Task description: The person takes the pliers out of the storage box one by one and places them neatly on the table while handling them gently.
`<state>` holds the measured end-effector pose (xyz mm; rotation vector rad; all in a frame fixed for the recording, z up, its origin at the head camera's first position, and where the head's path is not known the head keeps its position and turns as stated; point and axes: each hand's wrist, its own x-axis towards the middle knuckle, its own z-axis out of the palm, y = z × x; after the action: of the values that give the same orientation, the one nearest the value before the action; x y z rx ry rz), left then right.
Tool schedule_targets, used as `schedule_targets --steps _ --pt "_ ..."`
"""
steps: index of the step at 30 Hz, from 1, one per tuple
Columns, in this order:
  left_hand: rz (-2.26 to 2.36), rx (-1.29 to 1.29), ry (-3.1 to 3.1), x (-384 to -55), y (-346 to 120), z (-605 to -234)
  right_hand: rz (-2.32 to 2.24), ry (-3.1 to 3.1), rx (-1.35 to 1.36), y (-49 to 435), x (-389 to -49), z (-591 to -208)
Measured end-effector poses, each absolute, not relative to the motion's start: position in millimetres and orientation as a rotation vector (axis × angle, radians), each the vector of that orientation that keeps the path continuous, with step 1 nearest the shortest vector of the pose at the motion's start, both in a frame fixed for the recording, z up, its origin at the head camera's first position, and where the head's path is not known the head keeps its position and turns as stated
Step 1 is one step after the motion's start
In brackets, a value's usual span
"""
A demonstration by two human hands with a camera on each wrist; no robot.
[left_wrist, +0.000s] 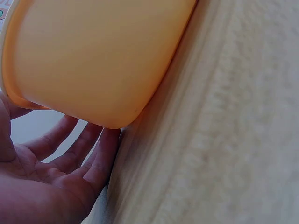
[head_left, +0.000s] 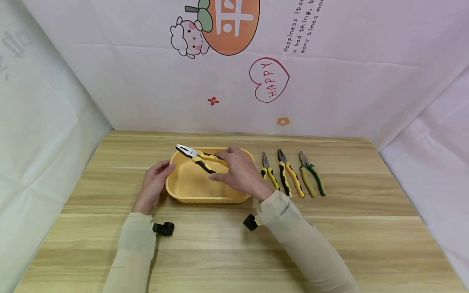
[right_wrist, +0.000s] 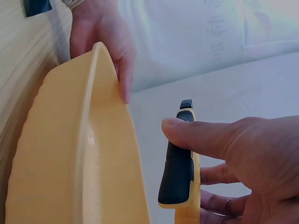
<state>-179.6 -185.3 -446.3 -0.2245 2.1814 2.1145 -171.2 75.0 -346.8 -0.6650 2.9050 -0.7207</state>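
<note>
My right hand [head_left: 239, 170] grips a pair of combination pliers [head_left: 187, 151] by its yellow-and-black handles, above a yellow plastic basin [head_left: 194, 185]. The pliers' silver head points to the far left. In the right wrist view the thumb presses the black grip of one handle [right_wrist: 177, 175], with the fingers behind. At the basin's left end, my left hand [head_left: 153, 183] holds the rim, its thumb over the edge. The left wrist view has its fingers [left_wrist: 96, 158] curved against the outer wall. No contents show in the visible part of the basin.
Right of the basin, three pliers lie in a row on the wooden table [head_left: 205, 252]: a yellow-and-black long-nose pair [head_left: 266, 160], a yellow-and-black pair [head_left: 282, 156] and a green-handled pair [head_left: 305, 160]. A printed white cloth [head_left: 146, 89] hangs behind.
</note>
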Motion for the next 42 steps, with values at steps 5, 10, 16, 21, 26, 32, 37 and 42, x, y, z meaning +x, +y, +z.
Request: schedule_targets --steps 5,10,16,21,26,32,37,42 --pt "2.105 -0.226 2.18 -179 -185 -445 -0.729 2.898 -0.642 76 -169 -343" --pt "2.107 -0.217 2.175 -179 -184 -443 -0.767 2.873 -0.599 80 -168 -341" --pt "2.113 -0.219 2.169 -178 -185 -443 -0.81 2.857 -0.571 89 -167 -342" --pt "2.118 -0.211 2.175 -179 -186 -445 -0.822 2.868 -0.539 99 -167 -343" --pt "2.122 -0.205 2.173 -180 -186 -447 -0.823 2.885 -0.514 110 -166 -343" --pt "2.117 -0.211 2.172 -179 -186 -447 -0.83 2.886 -0.481 124 -165 -345" --pt "2.115 -0.198 2.176 -180 -186 -447 -0.845 2.9 -0.461 134 -163 -345" --pt "2.111 -0.191 2.181 -180 -186 -447 -0.835 2.919 -0.441 143 -161 -344"
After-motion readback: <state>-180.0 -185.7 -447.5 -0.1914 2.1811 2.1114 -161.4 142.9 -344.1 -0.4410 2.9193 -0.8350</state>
